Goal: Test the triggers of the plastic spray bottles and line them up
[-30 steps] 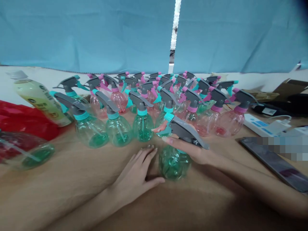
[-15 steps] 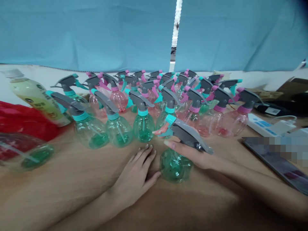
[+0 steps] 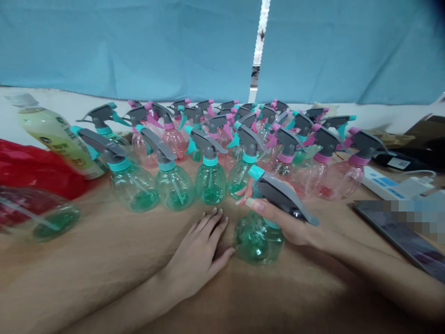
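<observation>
A green spray bottle [image 3: 257, 239] with a grey trigger head stands on the brown table [image 3: 104, 260] near its front middle. My right hand [image 3: 285, 220] is wrapped round the bottle's neck and trigger head. My left hand [image 3: 200, 253] lies flat on the table just left of the bottle, fingers stretched out, thumb close to the bottle's base. Behind stand several green spray bottles [image 3: 210, 178] in a row and several pink spray bottles [image 3: 333, 176] farther back and to the right.
At the left lie a red plastic bag [image 3: 34, 171], a tilted bottle of yellowish liquid [image 3: 59, 141] and a bottle lying on its side [image 3: 38, 220]. A white power strip [image 3: 389, 183] and a dark tablet [image 3: 403, 234] sit at the right. A blue curtain [image 3: 139, 46] hangs behind.
My right hand has shifted the held green bottle slightly to the right. My left hand stays flat beside it. The view has drifted a little.
</observation>
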